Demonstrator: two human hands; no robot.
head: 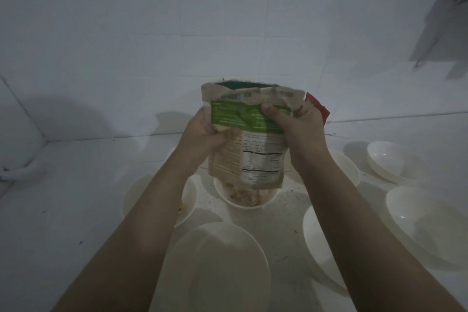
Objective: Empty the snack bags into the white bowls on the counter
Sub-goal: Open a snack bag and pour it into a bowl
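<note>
A brown paper snack bag (249, 149) with a green label hangs upside down, its open mouth pointing down. My left hand (202, 134) grips its left edge and my right hand (293, 121) pinches its upper right part. Pale snack pieces lie in the white bowl (244, 204) directly beneath the bag's mouth. A large white bowl (217, 268) sits nearer to me, below my forearms.
Several more white bowls ring the counter: one at the left (187, 200) partly under my left arm, others at the right (428, 223) and far right (395, 162). A red bag (320, 109) peeks out behind my right hand. A white tiled wall (177, 33) rises behind.
</note>
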